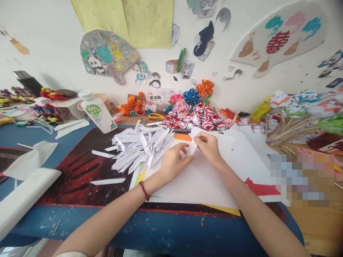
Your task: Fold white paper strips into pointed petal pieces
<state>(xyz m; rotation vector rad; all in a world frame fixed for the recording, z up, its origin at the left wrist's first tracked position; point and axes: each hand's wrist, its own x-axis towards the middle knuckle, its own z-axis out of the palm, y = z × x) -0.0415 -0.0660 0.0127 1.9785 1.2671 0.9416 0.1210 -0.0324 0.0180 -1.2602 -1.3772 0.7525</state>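
Note:
My right hand (209, 146) is closed in a pinch on a small white paper strip (192, 148), which stands out poorly against the white sheets below. Just left of it is my left hand (174, 160), wearing a dark red cord bracelet (144, 191). Its thumb and fingers are apart, close to the strip's left side; whether they touch it I cannot make out. Beneath both hands lie stacked white paper sheets (187, 185), with yellow and green edges showing. A loose heap of folded white paper strips (144, 146) sits left of my left hand.
Two folded strips lie apart, one of them a near strip (108, 181), on the dark red-black mat (77, 178). A white bottle (98, 112) stands behind. Along the wall are red-and-white paper flowers (205, 117), and wooden sticks (289, 130) at right. A long white object (26, 200) fills the left front.

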